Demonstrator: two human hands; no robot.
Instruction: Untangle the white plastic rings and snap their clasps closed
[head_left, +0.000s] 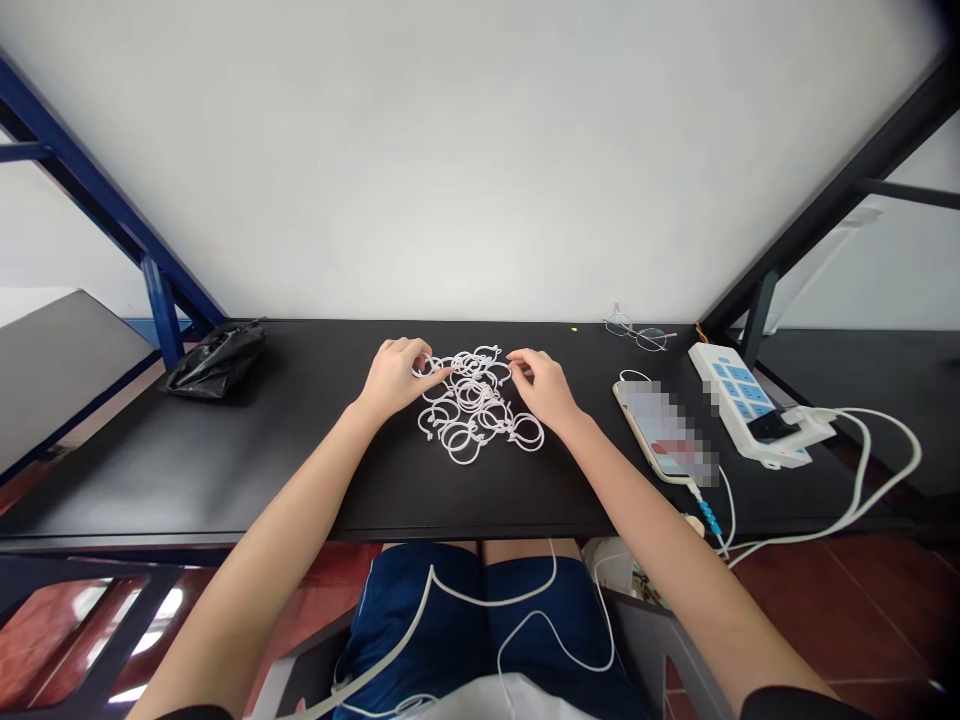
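A tangled pile of white plastic curtain rings (472, 395) lies on the black desk between my two hands. At the pile's upper left, my left hand (397, 378) is closed, thumb and fingers around a white ring (421, 366). My right hand (544, 385) is at the upper right side, its fingertips pinched at the edge of another ring (499, 373). Several rings overlap, and a few (528, 432) stick out toward the lower right. The fingers partly hide the rings they touch.
A phone (660, 430) and a white power strip (739, 395) with a plugged-in charger stand on the right, cables trailing over the front edge and my lap. Glasses (651, 340) lie at the back. A black plastic bag (217, 360) sits far left, by the blue frame (159, 300).
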